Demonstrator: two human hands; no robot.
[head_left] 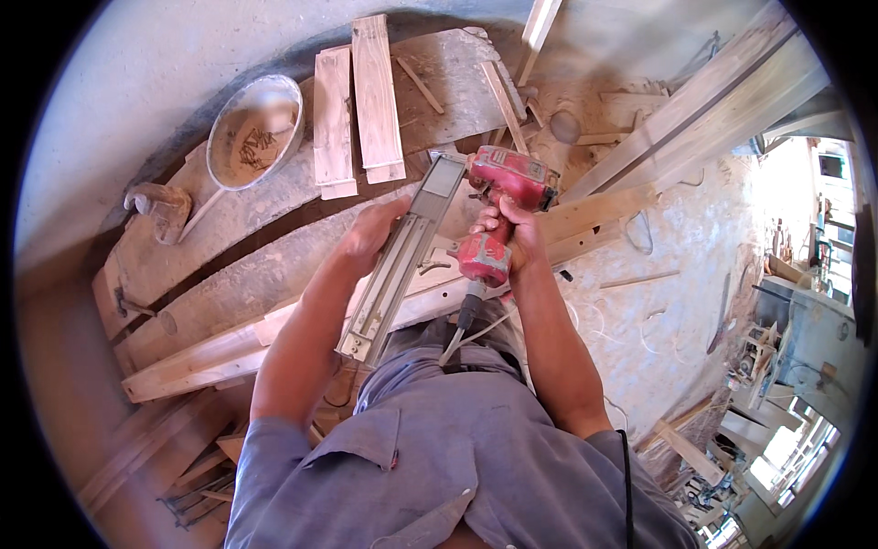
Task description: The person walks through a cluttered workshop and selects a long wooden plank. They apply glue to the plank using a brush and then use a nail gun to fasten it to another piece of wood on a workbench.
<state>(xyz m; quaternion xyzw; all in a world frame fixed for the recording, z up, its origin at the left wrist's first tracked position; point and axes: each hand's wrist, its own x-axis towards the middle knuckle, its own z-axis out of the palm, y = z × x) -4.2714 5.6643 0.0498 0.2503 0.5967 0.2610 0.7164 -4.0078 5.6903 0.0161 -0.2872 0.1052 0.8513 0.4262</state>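
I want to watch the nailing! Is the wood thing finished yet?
Not yet. Long wooden pieces already lie together on the bench. The right hand grips the red nail gun; the left hand steadies its long magazine. Two short boards lie loose.

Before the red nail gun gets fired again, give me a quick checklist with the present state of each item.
1. Right hand wrapped on the handle of the red pneumatic nail gun: ok.
2. Left hand steadying the long grey metal magazine: ok.
3. Left fingers away from the gun's nose: cannot tell, nose hidden.
4. Air hose attached at the handle's base: ok.
5. Long pale wooden beam lying flat on the bench: ok.
6. Nails loaded in the magazine: cannot tell.
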